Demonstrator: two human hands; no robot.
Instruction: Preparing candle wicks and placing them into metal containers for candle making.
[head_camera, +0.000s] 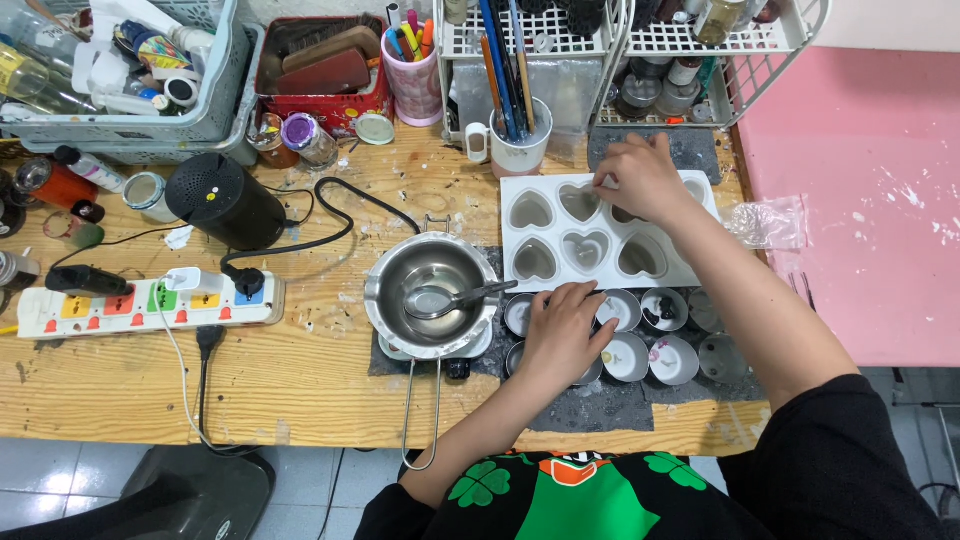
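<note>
A white mould tray (520, 188) with heart-shaped cavities lies on the wooden table. My right hand (640, 178) rests on its far right part, fingertips pinched together over a cavity; whether they hold anything is hidden. My left hand (562, 335) lies palm down on a group of small round metal cups (672, 360) just in front of the mould, fingers spread over two of them. Left of that hand stands a steel pot (432, 290) with a long wire handle and a spoon (455, 298) lying in it.
A white power strip (140, 305) and a black cylinder (222, 200) sit at the left. Baskets of bottles, a red tin (325, 70), a pink pen cup (415, 75), a white mug of brushes (515, 140) and wire racks line the back. A pink surface (860, 200) adjoins on the right.
</note>
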